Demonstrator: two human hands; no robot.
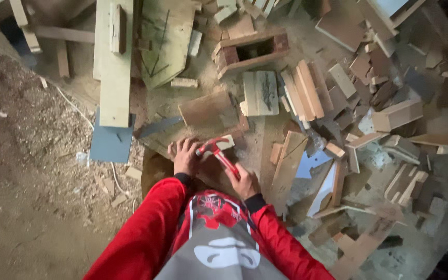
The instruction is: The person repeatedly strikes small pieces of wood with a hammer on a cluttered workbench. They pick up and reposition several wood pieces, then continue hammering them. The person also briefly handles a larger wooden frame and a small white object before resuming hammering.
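Viewed from my remote station: right hand (245,182), grip closed on the red hammer (218,154), head beside the left hand (185,155) flat on the wood piece (211,171); a glancing blow could strike those fingers.

bare dirt floor (32,171) left, wood offcuts (369,119) crowding right
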